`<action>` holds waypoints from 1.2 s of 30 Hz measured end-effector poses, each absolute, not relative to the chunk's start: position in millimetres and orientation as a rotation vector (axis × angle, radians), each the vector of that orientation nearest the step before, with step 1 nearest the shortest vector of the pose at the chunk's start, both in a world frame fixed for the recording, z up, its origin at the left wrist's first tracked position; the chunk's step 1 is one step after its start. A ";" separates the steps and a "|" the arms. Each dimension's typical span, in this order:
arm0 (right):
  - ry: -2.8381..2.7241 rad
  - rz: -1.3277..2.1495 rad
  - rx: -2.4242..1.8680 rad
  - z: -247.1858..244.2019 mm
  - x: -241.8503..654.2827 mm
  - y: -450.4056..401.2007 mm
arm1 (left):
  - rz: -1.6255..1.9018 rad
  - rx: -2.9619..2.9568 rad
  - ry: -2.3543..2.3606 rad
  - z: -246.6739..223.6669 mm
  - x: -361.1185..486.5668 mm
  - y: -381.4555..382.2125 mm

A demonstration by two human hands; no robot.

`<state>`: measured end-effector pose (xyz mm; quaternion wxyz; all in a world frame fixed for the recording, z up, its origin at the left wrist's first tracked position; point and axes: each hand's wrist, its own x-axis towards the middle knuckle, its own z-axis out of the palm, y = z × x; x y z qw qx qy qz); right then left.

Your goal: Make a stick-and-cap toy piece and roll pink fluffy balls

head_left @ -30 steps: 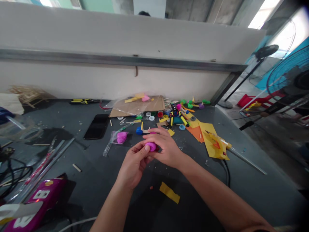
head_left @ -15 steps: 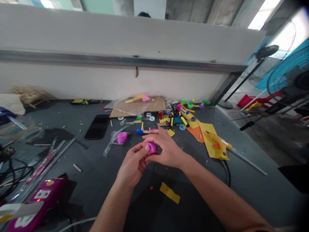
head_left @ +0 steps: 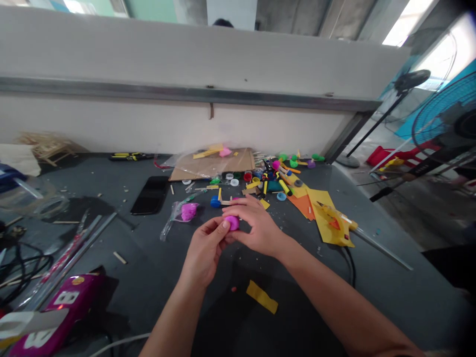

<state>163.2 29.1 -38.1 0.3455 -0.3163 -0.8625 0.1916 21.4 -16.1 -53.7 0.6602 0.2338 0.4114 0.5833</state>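
Observation:
A small rounded lump of magenta modelling clay (head_left: 232,222) is held between my two hands above the middle of the table. My left hand (head_left: 208,243) grips its near left side, the thumb pressed on it. From the right, my right hand (head_left: 258,225) curls its fingers and thumb around the same lump. Just left of the hands lies a clear plastic bag (head_left: 174,218) with more magenta clay (head_left: 189,211) in it. Behind my fingers is a blue piece with small sticks (head_left: 215,201). A yellow paper strip (head_left: 262,296) lies on the near side.
A black phone (head_left: 149,195) and a cardboard sheet (head_left: 208,166) lie farther back. To the right are a yellow glue gun (head_left: 340,223), coloured paper (head_left: 302,204) and bottle caps (head_left: 281,196). A purple power strip (head_left: 67,310) and clear rods (head_left: 80,253) occupy the left.
The clay lump looks smoother and has turned slightly between my fingers. Both hands stay in nearly the same place, still around it.

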 end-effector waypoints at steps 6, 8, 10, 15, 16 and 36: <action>-2.196 0.509 -0.861 -43.9 160.9 30.1 | 1.287 0.533 0.913 -54.5 22.5 -15.0; -2.212 0.523 -0.856 -44.7 160.7 29.9 | 1.303 0.538 0.928 -55.2 22.8 -14.0; -2.226 0.532 -0.851 -44.7 161.1 30.0 | 1.323 0.548 0.940 -56.2 22.8 -13.1; -2.177 0.513 -0.896 -45.3 161.5 31.4 | 1.298 0.581 0.904 -56.3 22.9 -13.7; -2.166 0.510 -0.906 -45.6 161.3 31.6 | 1.290 0.585 0.896 -55.9 23.0 -14.0; -2.227 0.528 -0.879 -49.3 163.3 33.6 | 1.277 0.592 0.888 -62.3 25.5 -10.9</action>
